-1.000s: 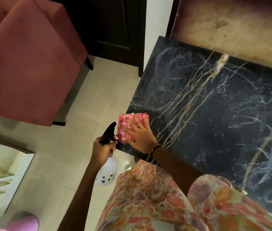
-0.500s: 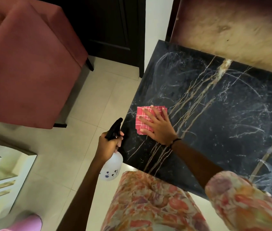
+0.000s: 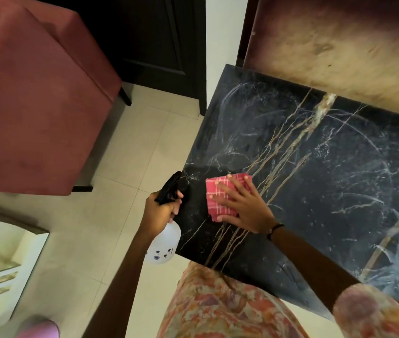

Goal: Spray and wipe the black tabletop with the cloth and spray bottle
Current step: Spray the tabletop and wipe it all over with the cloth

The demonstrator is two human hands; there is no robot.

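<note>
The black marble tabletop [image 3: 328,181] with gold and white veins fills the right half of the head view. A folded red checked cloth [image 3: 214,198] lies near its left edge. My right hand [image 3: 245,206] presses flat on the cloth with fingers spread. My left hand [image 3: 160,212] grips the neck of a white spray bottle [image 3: 164,247] with a black trigger head [image 3: 169,189], held just off the table's left edge over the floor.
A red upholstered chair [image 3: 35,113] stands at the left on the cream floor tiles [image 3: 110,215]. A dark door [image 3: 159,40] is behind. A tan stone panel [image 3: 340,52] rises at the table's far edge. A mirror [image 3: 3,267] leans at lower left.
My right hand slid the cloth away from the near left corner, farther onto the tabletop. My left hand kept the bottle beside the table's edge.
</note>
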